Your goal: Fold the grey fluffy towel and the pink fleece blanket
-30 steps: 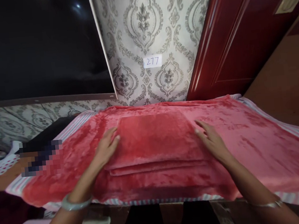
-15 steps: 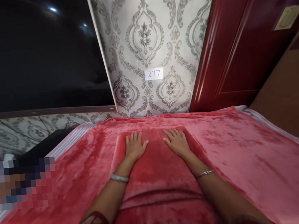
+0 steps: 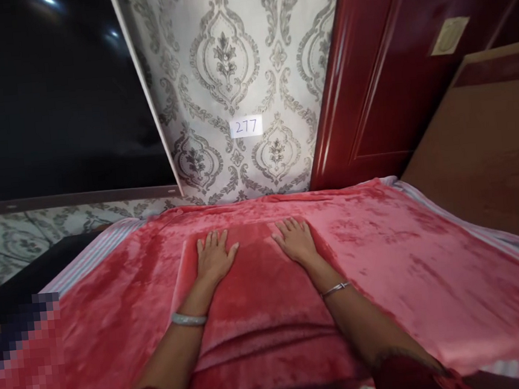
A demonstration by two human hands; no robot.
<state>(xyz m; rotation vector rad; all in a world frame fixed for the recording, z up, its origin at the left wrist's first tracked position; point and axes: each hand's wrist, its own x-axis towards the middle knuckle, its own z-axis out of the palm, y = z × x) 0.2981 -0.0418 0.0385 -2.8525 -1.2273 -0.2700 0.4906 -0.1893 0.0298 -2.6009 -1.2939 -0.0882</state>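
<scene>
A red plush cloth [image 3: 258, 285], folded into a rough rectangle, lies in the middle of the head view with several creases across its near part. My left hand [image 3: 216, 256] rests flat near its far left corner, fingers spread. Near the far right corner, my right hand [image 3: 294, 240] also lies flat with its fingers apart. Both palms press on the cloth, and neither hand grips anything. Beneath is a larger pink-red plush blanket [image 3: 411, 266] spread over the surface.
A striped cloth [image 3: 103, 249] shows along the blanket's edges. Behind stand a large dark screen [image 3: 51, 103], a patterned wall with a white "277" label [image 3: 246, 126], a dark red door panel [image 3: 380, 75] and a brown board [image 3: 486, 144]. A blurred-out patch covers the left edge.
The camera view has turned slightly to the right, so the scene sits further left. Both hands stay flat at about the same spots on the folded cloth.
</scene>
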